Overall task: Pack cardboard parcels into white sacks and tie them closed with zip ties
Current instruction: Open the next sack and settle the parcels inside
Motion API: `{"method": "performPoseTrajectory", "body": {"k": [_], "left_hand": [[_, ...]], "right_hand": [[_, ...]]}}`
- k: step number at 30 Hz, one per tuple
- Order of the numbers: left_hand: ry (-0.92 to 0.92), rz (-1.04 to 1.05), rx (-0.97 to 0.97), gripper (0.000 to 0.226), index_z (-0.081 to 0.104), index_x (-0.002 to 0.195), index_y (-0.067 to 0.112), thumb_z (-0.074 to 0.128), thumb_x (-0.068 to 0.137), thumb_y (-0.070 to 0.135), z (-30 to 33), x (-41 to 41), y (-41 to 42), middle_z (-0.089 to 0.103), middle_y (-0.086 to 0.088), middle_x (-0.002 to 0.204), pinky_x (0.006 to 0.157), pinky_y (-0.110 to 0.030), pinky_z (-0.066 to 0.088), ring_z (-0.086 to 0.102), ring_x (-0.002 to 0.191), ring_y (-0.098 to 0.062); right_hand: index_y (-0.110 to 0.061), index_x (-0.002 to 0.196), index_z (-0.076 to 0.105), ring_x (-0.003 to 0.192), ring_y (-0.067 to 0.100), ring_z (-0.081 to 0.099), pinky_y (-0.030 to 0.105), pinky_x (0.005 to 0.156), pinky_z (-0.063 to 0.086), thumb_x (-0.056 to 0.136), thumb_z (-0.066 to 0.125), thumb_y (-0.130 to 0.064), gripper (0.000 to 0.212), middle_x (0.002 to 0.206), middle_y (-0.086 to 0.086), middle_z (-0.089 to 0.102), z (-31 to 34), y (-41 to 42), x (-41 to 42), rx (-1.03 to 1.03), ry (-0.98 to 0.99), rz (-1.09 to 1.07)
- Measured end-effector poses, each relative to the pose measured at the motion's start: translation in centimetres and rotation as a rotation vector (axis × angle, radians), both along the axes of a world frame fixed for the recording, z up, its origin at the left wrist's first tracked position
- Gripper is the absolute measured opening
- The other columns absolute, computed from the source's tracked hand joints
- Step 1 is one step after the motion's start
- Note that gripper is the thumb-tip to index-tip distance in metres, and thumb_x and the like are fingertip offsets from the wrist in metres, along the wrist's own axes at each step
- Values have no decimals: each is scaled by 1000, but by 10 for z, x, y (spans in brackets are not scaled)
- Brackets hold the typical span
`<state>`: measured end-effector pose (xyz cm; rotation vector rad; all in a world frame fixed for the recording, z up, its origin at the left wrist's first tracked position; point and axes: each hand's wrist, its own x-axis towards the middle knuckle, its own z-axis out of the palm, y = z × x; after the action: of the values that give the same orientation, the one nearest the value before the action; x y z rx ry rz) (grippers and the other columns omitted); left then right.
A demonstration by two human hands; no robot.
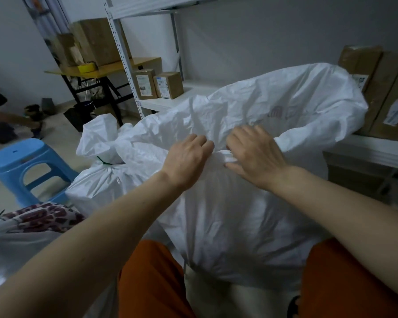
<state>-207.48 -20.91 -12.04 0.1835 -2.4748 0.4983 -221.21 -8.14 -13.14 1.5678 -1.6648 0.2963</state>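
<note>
Head view, landmark = big sack (228,214), standing between the person's knees, orange trousers either side.

Left hand (189,160) and right hand (254,157) both on the sack's gathered neck, close together, knuckles up. Left fingers curl down into the bunched fabric, gripping it. Right fingers curl over a white fold of the neck, thumb at its near side, pinching it. Loose sack mouth (296,104) flares up and right beyond the hands, partly open.

Count: 2 white sacks. Second sack (97,180) touches the big sack's left side, neck closed with a green zip tie (104,162).

Parcels: 2 small boxes (157,84) on the shelf (170,99) behind the big sack, upper left; at least 2 large boxes (381,88) on the shelf to its right, partly hidden by the mouth. More cartons (94,42) far left on a yellow table.

1 blue stool (21,166) left of the second sack.
</note>
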Motion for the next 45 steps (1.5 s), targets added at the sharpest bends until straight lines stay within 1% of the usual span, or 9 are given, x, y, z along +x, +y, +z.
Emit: {"method": "performPoseTrajectory", "body": {"k": [6, 12, 19, 25, 28, 31, 34, 40, 45], "left_hand": [[197, 218, 272, 39, 63, 101, 15, 79, 67, 24, -3, 27, 4, 59, -7, 99, 71, -33, 46, 54, 90, -24], [869, 528, 1538, 74, 43, 132, 12, 76, 74, 44, -5, 89, 32, 42, -6, 133, 88, -25, 39, 46, 121, -23], [929, 301, 2367, 24, 57, 114, 1, 46, 93, -2, -10, 56, 9, 61, -11, 73, 55, -31, 53, 58, 72, -21], [1426, -66, 2767, 28, 60, 114, 3, 35, 102, 9, -9, 46, -24, 56, -11, 133, 105, -40, 38, 52, 124, -24], [1363, 84, 2540, 30, 55, 123, 5, 40, 98, 8, -23, 42, -17, 64, -12, 105, 83, -31, 54, 65, 91, -24], [1238, 653, 1468, 53, 44, 128, 6, 59, 78, 9, -48, 56, -12, 48, -15, 124, 95, -39, 47, 52, 111, -28], [768, 70, 508, 43, 56, 118, 5, 66, 76, 2, -25, 61, 22, 48, -14, 125, 102, -34, 40, 45, 119, -27], [-617, 195, 581, 44, 63, 116, 14, 77, 75, 22, 27, 8, 4, 61, -5, 118, 79, -23, 38, 57, 106, -23], [-222, 113, 201, 14, 54, 99, 6, 47, 87, 5, -12, 8, -3, 56, -16, 95, 59, -35, 31, 57, 84, -36]], "right_hand": [[-13, 64, 52, 51, 26, 49, 34, 55, 30, 59, 66, 4, 22, 58, 7, 49, -12, -30, 26, -52, 83, -44], [-12, 66, 48, 47, 25, 43, 34, 55, 32, 84, 45, 8, 27, 57, 8, 43, -24, -30, 23, -172, 238, 42], [-12, 64, 46, 46, 24, 35, 32, 53, 36, 85, 50, 11, 31, 56, 7, 36, -28, -9, 30, -224, 334, 188], [-12, 61, 50, 48, 23, 37, 34, 57, 36, 78, 57, 12, 30, 59, 6, 37, -36, 28, 0, -202, 327, 88], [-12, 58, 48, 48, 22, 35, 33, 59, 34, 72, 60, 14, 31, 58, 6, 36, -38, 32, -1, -166, 348, 82], [-11, 56, 47, 47, 23, 35, 32, 59, 32, 70, 63, 15, 33, 57, 7, 37, -38, 32, -6, -144, 358, 95], [-11, 56, 50, 47, 22, 35, 33, 58, 34, 73, 64, 11, 31, 57, 7, 39, -36, 26, -8, -121, 359, 112], [-10, 57, 49, 47, 23, 33, 34, 54, 35, 77, 58, 11, 31, 57, 8, 37, -27, 24, 2, -137, 331, 189], [-10, 62, 54, 48, 24, 41, 33, 56, 34, 73, 63, 7, 22, 59, 8, 44, -23, 27, -2, -13, 190, 43]]}}
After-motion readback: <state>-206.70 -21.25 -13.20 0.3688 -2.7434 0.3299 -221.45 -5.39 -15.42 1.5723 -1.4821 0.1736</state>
